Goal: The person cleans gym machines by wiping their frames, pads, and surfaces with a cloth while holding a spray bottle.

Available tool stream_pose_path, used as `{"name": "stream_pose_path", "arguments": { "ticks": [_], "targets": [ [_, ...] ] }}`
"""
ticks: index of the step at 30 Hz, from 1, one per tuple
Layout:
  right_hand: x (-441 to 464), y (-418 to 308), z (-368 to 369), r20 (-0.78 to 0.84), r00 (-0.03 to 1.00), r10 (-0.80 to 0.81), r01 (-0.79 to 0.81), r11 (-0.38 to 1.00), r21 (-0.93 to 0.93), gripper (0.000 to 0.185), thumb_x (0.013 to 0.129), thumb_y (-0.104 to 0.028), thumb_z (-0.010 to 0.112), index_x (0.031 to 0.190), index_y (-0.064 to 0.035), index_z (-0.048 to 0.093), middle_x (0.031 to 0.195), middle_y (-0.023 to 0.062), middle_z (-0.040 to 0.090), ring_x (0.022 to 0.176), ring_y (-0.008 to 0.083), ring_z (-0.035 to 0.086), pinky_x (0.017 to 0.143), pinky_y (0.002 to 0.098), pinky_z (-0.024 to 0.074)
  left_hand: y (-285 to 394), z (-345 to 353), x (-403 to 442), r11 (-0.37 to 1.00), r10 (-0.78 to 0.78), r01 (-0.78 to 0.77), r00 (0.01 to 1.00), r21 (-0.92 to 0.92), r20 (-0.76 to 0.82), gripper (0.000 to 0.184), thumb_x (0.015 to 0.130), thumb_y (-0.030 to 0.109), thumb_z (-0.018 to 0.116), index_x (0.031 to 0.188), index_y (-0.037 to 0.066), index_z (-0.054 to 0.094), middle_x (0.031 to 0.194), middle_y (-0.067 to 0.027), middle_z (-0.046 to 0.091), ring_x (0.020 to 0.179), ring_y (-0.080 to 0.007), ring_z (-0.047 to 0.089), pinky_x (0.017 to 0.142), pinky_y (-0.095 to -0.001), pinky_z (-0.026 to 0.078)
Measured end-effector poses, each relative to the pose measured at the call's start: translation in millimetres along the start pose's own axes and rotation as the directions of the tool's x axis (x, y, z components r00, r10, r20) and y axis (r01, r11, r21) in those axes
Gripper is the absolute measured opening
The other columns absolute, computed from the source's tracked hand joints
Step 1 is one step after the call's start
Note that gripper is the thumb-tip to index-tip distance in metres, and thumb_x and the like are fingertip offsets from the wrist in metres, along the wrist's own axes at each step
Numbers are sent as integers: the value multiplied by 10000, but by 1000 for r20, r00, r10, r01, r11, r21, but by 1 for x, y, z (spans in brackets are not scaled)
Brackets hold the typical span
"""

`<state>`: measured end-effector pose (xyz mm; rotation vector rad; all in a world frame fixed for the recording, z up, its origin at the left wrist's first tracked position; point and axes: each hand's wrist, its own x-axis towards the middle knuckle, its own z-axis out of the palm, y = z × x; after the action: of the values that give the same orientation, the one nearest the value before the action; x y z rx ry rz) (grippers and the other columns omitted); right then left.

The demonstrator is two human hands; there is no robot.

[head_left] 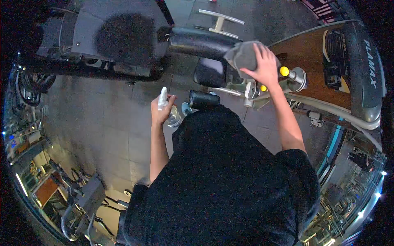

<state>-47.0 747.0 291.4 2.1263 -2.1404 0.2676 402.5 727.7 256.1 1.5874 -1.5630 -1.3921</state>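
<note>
My left hand (162,111) is closed around a spray bottle (174,118) with a white trigger head and a see-through body, held over the floor beside my leg. My right hand (266,69) lies on a grey cloth (242,57), fingers over its top and thumb apart, gripping it from above. The cloth covers the right end of a long black padded bench (201,42) on an exercise machine, so what lies under it is hidden. A black seat pad (209,71) sits just below the bench, and a black roller pad (204,100) is close to my body.
Yellow knobs (284,71) and metal joints stick out near my right wrist. A brown machine panel (305,55) marked PLAMAX stands at the right. A metal handle frame (221,23) lies beyond the bench. Dark equipment (119,33) fills the upper left, above grey floor tiles (111,115).
</note>
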Motion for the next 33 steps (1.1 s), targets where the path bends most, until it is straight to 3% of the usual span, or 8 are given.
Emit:
{"name": "stream_pose_path", "arguments": {
  "ticks": [4,12,17,19,21,24,28,33],
  "targets": [
    [16,-18,14,-18,997,-72,71,996,-60,1142,766,-737,714,1538,30,367,1507,247,459,1408,416,429,1173,554,323,-15,-1,-2,999,-51,51,997,4,-55,290,897,262,815,940,-11,724,716,-69,723,669,-144,707,648,-304,532],
    [179,-188,78,-53,926,-375,376,926,13,1054,816,-669,721,1474,84,389,1359,283,526,1261,424,533,1054,523,445,-14,-3,-32,990,-121,129,981,48,-151,290,906,263,805,932,-16,732,741,-90,739,693,-137,710,649,-300,535],
    [212,-221,92,173,878,-447,455,890,-12,973,828,-610,742,1469,57,440,1320,227,581,1219,386,560,1039,508,455,-12,-7,-46,977,-213,210,962,-33,-171,252,924,217,788,960,-26,730,816,-102,757,718,-150,727,653,-308,550],
    [197,-202,91,-102,888,-448,455,889,57,964,778,-628,774,1416,35,487,1337,210,584,1248,409,552,1043,565,443,-11,-6,-45,978,-208,199,966,-67,-154,259,928,224,784,958,-28,729,820,-101,758,716,-151,728,654,-308,550],
    [164,-170,63,-190,928,-321,356,914,196,1000,776,-617,779,1456,33,441,1399,237,549,1254,419,558,1062,544,441,-12,-7,-44,976,-201,187,970,-108,-137,265,932,230,779,955,-29,729,823,-99,759,715,-152,729,656,-308,551],
    [103,-100,37,-32,982,-186,189,972,140,1087,812,-757,656,1533,7,380,1516,244,479,1344,428,513,1127,517,414,-11,-3,-34,986,-161,156,982,-58,-96,276,930,246,778,953,-24,732,796,-86,753,712,-143,727,657,-299,545],
    [19,-18,3,-21,1000,-1,1,1000,5,1088,768,-754,709,1486,23,457,1485,238,515,1374,403,494,1162,511,372,-16,-1,-23,992,-126,127,991,16,-36,273,911,262,795,932,-3,732,769,-70,741,699,-133,714,655,-289,539],
    [4,0,-2,-51,999,-13,13,1000,-9,1117,778,-771,685,1471,72,449,1460,252,514,1353,426,482,1156,522,364,-20,1,-12,998,-26,26,1000,61,-7,231,943,213,766,951,-16,739,797,-74,752,717,-127,713,651,-291,535]
  ]
}}
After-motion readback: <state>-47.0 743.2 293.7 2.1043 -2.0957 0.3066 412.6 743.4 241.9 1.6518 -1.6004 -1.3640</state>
